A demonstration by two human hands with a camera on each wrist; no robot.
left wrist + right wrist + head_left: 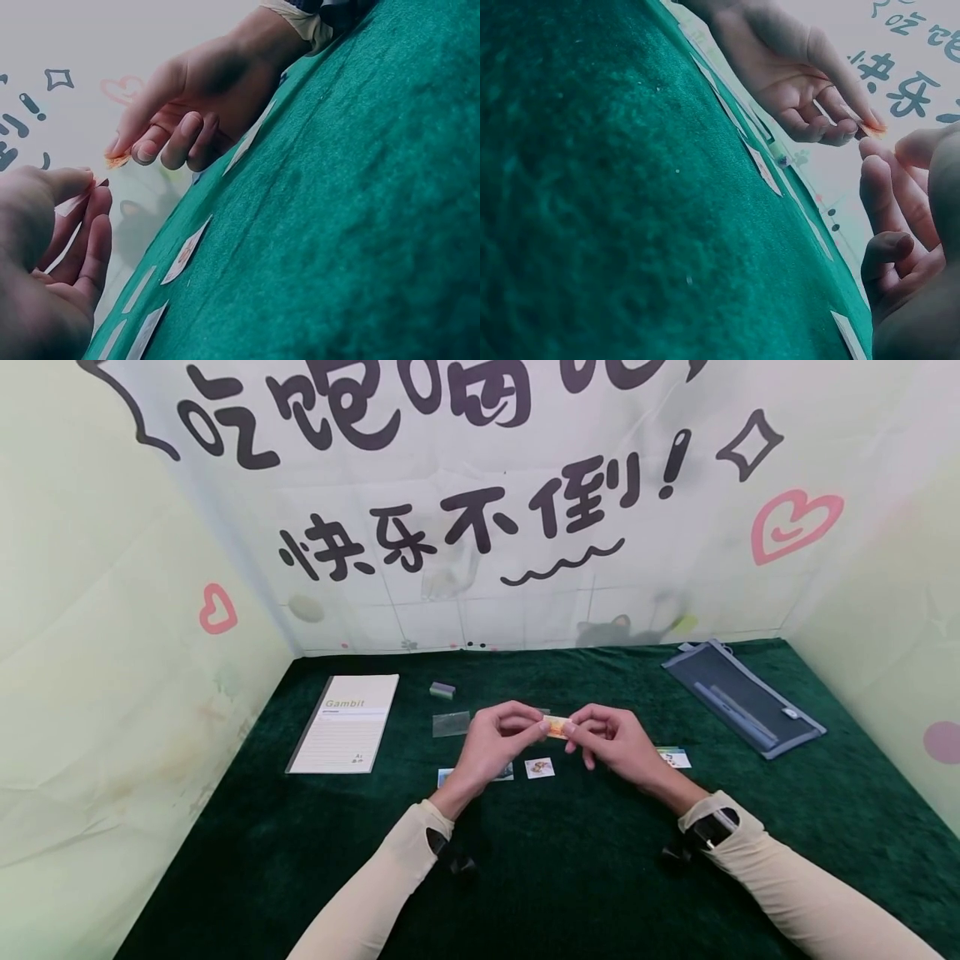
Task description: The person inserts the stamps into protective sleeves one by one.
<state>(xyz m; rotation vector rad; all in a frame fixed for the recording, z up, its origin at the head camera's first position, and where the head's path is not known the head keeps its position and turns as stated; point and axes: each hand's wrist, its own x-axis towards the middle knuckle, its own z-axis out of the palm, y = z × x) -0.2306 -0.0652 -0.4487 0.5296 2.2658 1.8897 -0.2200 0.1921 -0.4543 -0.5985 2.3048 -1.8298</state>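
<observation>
A small orange-and-white picture card or sticker point(557, 727) is stretched between both hands above the cloth. My left hand point(491, 739) pinches its left end between thumb and fingers. At the other end, my right hand point(618, 745) pinches it the same way, its other fingers loosely curled. In the left wrist view a pale edge point(73, 204) shows in the left hand and an orange edge point(117, 160) in the right. Below the hands lies a small white picture card point(539, 767). Blue-toned cards point(506, 773) lie partly hidden under my left wrist.
A clear plastic piece point(451, 724) lies left of the hands, with a small dark block point(442, 690) behind it. Further left is a notebook point(345, 727). Several cards point(675, 758) sit beside my right wrist. A blue mesh zip pouch point(742, 702) holding pens lies at right.
</observation>
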